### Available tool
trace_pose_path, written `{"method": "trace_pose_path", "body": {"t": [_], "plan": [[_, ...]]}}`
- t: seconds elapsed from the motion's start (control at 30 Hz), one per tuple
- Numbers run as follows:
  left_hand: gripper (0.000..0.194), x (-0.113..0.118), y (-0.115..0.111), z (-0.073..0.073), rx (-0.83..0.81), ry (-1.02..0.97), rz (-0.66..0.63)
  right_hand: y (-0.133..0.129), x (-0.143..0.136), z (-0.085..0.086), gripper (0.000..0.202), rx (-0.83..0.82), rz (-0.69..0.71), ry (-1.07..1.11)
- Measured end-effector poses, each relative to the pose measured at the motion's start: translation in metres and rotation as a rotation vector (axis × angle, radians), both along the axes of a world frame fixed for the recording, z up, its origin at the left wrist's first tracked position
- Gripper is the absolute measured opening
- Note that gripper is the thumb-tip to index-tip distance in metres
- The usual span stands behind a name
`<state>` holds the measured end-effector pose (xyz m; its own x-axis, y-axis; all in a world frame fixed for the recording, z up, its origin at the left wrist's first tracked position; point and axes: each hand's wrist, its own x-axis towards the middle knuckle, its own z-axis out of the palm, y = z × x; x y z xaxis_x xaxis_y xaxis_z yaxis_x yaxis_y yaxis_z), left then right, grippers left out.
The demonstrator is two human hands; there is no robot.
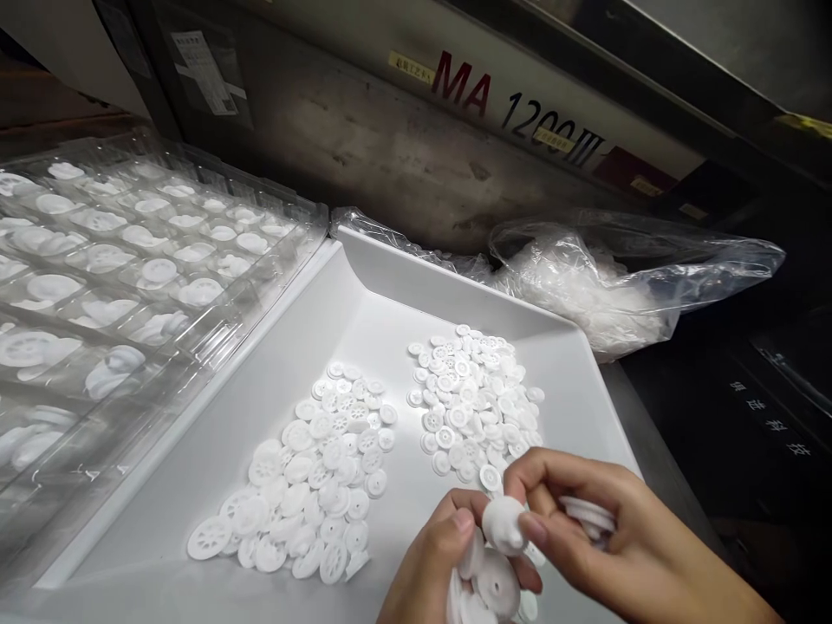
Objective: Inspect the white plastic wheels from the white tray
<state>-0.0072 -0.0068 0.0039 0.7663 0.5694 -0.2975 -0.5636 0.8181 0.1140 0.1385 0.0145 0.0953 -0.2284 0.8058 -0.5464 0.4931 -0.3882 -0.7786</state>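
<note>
Fingers pinch white disc.

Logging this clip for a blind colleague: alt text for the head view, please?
Both hands, left hand and right hand, pinch small white plastic discs over a white tray holding two disc piles; clear blister trays sit left.

White plastic discs, white tray, clear blister tray, red-and-black machine lettering

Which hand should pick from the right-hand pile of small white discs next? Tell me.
Probably the right hand: it hovers at the near edge of the right-hand pile, though its grip already pinches a white part. The left hand sits lower, full of stacked white discs.
</note>
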Motion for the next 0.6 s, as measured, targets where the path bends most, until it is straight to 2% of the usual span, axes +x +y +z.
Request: {"method": "trace_pose_path", "body": {"t": [0.13,0.43,0.6], "plan": [[0.047,0.000,0.001,-0.001,0.025,0.034,-0.018,0.001,0.001,-0.005,0.018,-0.080,-0.084,0.123],[0.032,-0.003,0.005,0.011,0.014,0.054,-0.009,-0.006,0.003,-0.013,0.023,-0.090,-0.101,0.271],[0.032,-0.003,0.006,0.010,0.004,0.066,0.030,-0.015,-0.002,-0.018,0.025,-0.037,-0.124,0.189]]}}
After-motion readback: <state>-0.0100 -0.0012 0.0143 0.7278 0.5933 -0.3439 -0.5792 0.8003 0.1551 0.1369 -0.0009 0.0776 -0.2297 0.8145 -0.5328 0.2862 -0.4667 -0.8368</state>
